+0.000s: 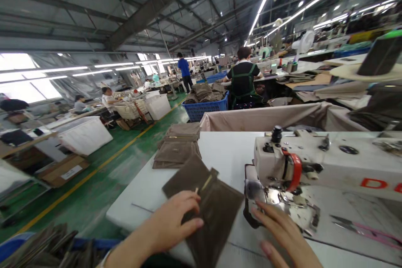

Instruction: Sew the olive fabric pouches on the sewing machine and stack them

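**Brown piece flat beside the machine, not yet under the needle**

From my remote seat, I see my left hand [171, 224] with its fingers [188, 203] close together. They are pressed flat on a brown fabric piece [216, 211] with a pale strip, perhaps a zipper, and pinch nothing. My right hand [282, 234] has loosely spread fingers with the tips at the foot of the sewing machine [314, 163], and it holds nothing. The piece lies on the white table [226, 150] just left of the machine. Its edge is near the needle plate [279, 199] but not under the needle, so I judge no seam has begun on it. A stack [177, 146] of similar brown pieces lies well left of the machine. Pink-handled scissors [361, 224] lie in front of its arm.
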Action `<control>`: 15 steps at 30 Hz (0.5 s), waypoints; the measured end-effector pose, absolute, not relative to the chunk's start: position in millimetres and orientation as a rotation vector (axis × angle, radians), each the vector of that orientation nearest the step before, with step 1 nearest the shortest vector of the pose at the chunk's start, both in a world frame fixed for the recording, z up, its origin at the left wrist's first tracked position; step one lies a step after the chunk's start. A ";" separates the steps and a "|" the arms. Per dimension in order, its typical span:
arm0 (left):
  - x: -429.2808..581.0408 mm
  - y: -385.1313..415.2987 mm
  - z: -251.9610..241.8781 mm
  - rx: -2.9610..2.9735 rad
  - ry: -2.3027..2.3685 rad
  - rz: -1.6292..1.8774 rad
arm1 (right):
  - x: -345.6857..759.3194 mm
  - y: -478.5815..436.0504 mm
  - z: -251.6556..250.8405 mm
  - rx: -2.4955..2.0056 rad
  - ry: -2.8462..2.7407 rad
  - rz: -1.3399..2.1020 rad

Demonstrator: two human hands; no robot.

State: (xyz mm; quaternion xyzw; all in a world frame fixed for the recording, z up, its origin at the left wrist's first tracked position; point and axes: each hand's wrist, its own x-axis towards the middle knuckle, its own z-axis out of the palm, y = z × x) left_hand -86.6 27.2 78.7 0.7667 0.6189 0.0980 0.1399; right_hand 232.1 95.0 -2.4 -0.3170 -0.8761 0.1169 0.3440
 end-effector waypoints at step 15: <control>3.9 54.8 42.3 1.775 1.958 0.647 | 201.6 79.9 -2.5 -1.092 -2.137 0.922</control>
